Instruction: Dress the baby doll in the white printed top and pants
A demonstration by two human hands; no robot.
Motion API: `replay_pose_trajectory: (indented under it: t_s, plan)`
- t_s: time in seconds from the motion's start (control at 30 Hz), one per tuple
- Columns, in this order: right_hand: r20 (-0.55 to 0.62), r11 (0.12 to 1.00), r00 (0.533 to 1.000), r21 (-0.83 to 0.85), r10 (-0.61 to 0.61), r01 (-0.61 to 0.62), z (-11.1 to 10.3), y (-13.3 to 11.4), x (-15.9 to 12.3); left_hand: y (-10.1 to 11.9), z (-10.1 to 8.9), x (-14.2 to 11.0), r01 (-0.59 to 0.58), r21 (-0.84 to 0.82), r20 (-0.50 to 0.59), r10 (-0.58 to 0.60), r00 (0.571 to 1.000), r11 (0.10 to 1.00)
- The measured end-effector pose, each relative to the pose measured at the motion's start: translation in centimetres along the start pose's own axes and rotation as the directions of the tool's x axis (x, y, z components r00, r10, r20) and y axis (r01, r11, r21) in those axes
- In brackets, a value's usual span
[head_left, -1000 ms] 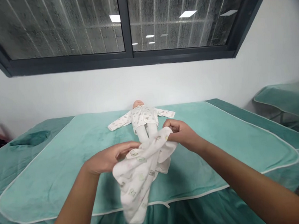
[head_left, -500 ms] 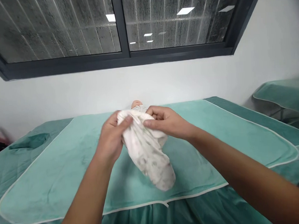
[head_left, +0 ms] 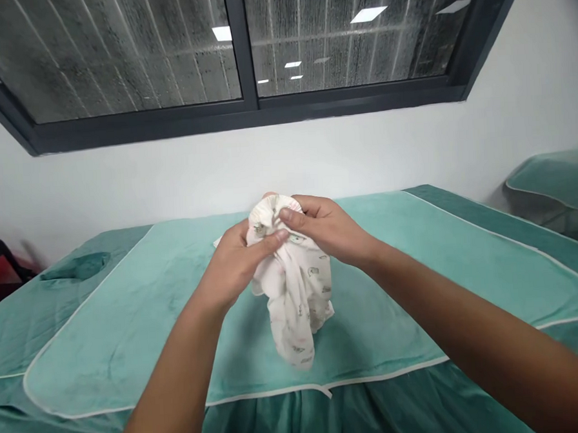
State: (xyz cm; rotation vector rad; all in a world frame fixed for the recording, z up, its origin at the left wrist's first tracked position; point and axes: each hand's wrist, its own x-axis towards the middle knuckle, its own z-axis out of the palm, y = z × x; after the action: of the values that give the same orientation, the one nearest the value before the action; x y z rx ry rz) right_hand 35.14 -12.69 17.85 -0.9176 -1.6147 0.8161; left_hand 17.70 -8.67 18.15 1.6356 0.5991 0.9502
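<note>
A small white baby garment (head_left: 300,287) with a scattered grey-green print hangs bunched between my two hands over the pad. My left hand (head_left: 236,261) is closed on its left side, the thumb pressed on the gathered fabric. On the upper right, my right hand (head_left: 326,231) pinches the cloth near a ruffled, gathered edge, thumb on top. The lower end dangles in loose folds. Behind the garment, only the top of a doll's head (head_left: 269,193) shows; the rest is hidden. Some fingers are covered by the cloth.
A light green pad with white piping (head_left: 143,314) lies on a darker green bed cover (head_left: 261,425). A white wall (head_left: 123,186) and a dark-framed window (head_left: 143,124) rise behind. At the far left is a red and black object (head_left: 1,273); another green-covered surface (head_left: 558,180) stands right.
Both hands have turned and bunched the garment, bringing its gathered edge up. The dangling end now hangs straighter down. The doll's head has become mostly covered, and the view has shifted slightly.
</note>
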Motion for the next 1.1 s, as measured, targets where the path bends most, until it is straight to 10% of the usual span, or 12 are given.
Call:
replay_pose_trajectory:
  t_s: [0.17, 0.33, 0.47, 0.63, 0.83, 1.1]
  plan:
    - [0.440, 0.967, 0.861, -0.126, 0.256, -0.223, -1.4, 0.7, -1.1, -1.8, 0.0, 0.7, 0.009, -0.295, -0.093, -0.038, 0.995, 0.956]
    - [0.134, 0.973, 0.969, 0.068, 0.209, -0.219, -1.0, 1.7, -1.6, -2.5, -0.1, 0.1, 0.202, -0.252, 0.232, -0.144, 0.962, 0.946]
    - [-0.108, 0.950, 0.974, 0.267, 0.199, -0.164, -0.1, 1.8, -1.4, -1.7, 0.0, -0.7, 0.215, -0.004, 0.528, -0.181, 0.830, 0.977]
    - [-0.060, 0.860, 0.966, 0.472, 0.250, -0.193, 0.5, 2.1, -1.6, -2.9, 0.0, -0.6, 0.217, -0.137, 0.307, -0.167, 0.937, 0.966]
    - [0.121, 0.907, 0.947, 0.273, 0.299, -0.321, 0.7, 4.4, -2.8, -4.2, -0.4, 0.2, 0.096, -0.432, -0.044, -0.128, 0.991, 0.897]
    - [-0.171, 0.969, 0.961, 0.152, 0.218, -0.193, 1.2, 4.0, -2.2, -3.5, -2.2, -0.8, 0.267, -0.192, 0.375, -0.181, 0.909, 0.944]
